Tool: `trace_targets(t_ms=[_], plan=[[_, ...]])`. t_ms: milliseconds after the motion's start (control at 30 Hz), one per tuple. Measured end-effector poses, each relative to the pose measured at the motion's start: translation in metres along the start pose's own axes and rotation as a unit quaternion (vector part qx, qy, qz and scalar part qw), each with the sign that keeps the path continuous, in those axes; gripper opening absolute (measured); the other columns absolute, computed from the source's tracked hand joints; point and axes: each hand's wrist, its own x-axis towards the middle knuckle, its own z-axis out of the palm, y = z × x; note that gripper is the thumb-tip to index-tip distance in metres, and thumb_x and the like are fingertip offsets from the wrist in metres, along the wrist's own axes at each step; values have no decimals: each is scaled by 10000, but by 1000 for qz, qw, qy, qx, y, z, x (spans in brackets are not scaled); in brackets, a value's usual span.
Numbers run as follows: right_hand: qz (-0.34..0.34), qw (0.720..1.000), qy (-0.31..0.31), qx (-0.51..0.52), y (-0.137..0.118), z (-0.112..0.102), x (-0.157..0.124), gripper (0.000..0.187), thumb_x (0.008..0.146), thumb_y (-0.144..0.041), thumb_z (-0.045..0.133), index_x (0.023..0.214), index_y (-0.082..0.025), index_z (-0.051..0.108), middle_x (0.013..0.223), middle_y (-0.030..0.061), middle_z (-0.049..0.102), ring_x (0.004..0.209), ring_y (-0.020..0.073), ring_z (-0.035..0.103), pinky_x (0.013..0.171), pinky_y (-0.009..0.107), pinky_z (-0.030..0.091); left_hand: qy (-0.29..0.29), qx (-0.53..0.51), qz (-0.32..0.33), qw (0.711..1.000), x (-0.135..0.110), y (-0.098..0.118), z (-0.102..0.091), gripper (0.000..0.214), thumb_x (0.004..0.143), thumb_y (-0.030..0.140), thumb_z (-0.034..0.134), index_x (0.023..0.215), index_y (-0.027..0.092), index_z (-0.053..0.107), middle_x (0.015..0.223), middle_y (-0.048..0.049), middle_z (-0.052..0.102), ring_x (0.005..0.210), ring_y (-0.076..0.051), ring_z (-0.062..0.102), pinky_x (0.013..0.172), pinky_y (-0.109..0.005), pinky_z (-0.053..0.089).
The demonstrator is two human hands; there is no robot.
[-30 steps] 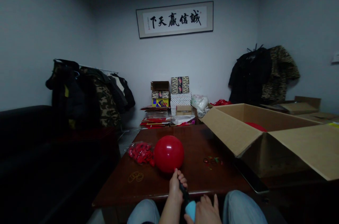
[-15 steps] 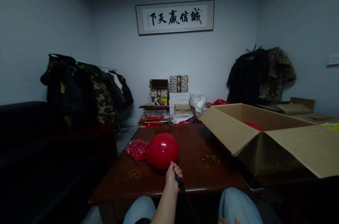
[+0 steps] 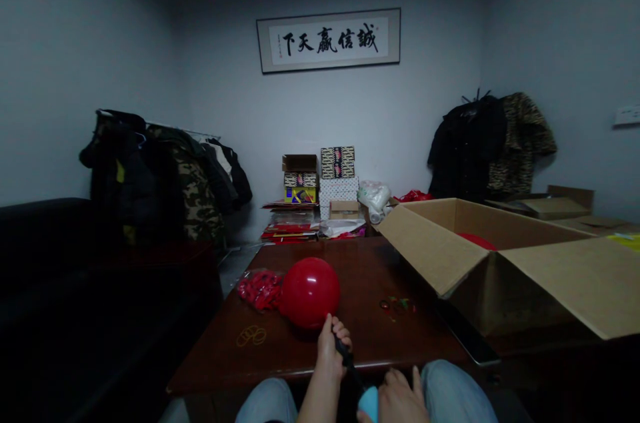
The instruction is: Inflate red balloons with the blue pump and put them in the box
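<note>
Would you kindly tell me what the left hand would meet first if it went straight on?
Most likely the red balloon, directly ahead of the left hand, though depth is hard to judge.

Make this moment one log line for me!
left hand: grips black pump beside red balloon | right hand: on blue handle | bands: on table

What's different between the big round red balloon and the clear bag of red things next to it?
The balloon is round, smooth and glossy, while the bag looks lumpy and crinkled. The balloon looks taller than the bag. The left hand is at the balloon's lower end, while the bag lies on the table with no hand on it. Both show red.
</note>
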Motion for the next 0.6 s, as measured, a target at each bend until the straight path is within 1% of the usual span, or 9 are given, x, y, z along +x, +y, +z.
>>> trace_targets(t_ms=[67, 167, 267, 367, 467, 567, 600], plan=[[3, 1000, 2, 5, -10, -11, 7, 513, 767, -468, 464, 1027, -89, 693, 1179, 228, 621, 1202, 353, 483, 1096, 615, 110, 3, 11, 9, 1000, 1, -4, -5, 309, 878, 335, 535, 633, 184, 424, 467, 73, 352, 345, -48, 346, 353, -154, 267], [10, 1000, 22, 7, -24, -18, 18, 514, 777, -459, 425, 1031, -101, 691, 1154, 217, 634, 1173, 352, 500, 1092, 614, 112, 4, 31, 22, 999, 1, -4, -8, 293, 870, 338, 546, 645, 182, 445, 474, 65, 377, 357, -57, 365, 367, -170, 281], [12, 999, 37, 19, -37, -17, 28, 512, 799, -463, 393, 1009, -111, 699, 1116, 205, 649, 1149, 344, 513, 1093, 596, 129, 8, 62, 10, 998, 1, 5, -7, 308, 888, 336, 518, 636, 184, 428, 463, 69, 361, 353, -55, 348, 369, -167, 263], [13, 999, 26, 35, -44, -13, 31, 520, 813, -463, 378, 1018, -104, 692, 1134, 199, 641, 1169, 339, 497, 1103, 582, 118, 19, 84, 20, 996, 1, 15, -4, 320, 897, 339, 504, 634, 189, 402, 456, 82, 330, 342, -47, 317, 363, -155, 232], [12, 999, 15, 49, -41, -7, 25, 498, 809, -464, 394, 1018, -122, 689, 1113, 182, 648, 1156, 330, 506, 1105, 586, 108, 21, 92, 33, 995, 4, 19, -3, 316, 893, 334, 510, 640, 193, 385, 470, 88, 320, 342, -45, 311, 357, -150, 209], [6, 999, 6, 39, -26, 4, 13, 494, 793, -470, 453, 1023, -99, 685, 1123, 199, 645, 1174, 341, 497, 1105, 600, 104, 29, 87, 36, 995, 9, 17, -4, 317, 897, 316, 501, 636, 196, 367, 475, 93, 303, 338, -42, 298, 352, -146, 189], [3, 1000, 2, 31, -18, 10, 9, 466, 803, -443, 462, 1018, -96, 687, 1133, 204, 643, 1185, 340, 494, 1103, 606, 115, 33, 83, 38, 995, 11, 16, -5, 317, 896, 309, 502, 634, 196, 362, 476, 94, 298, 337, -40, 295, 351, -144, 186]])
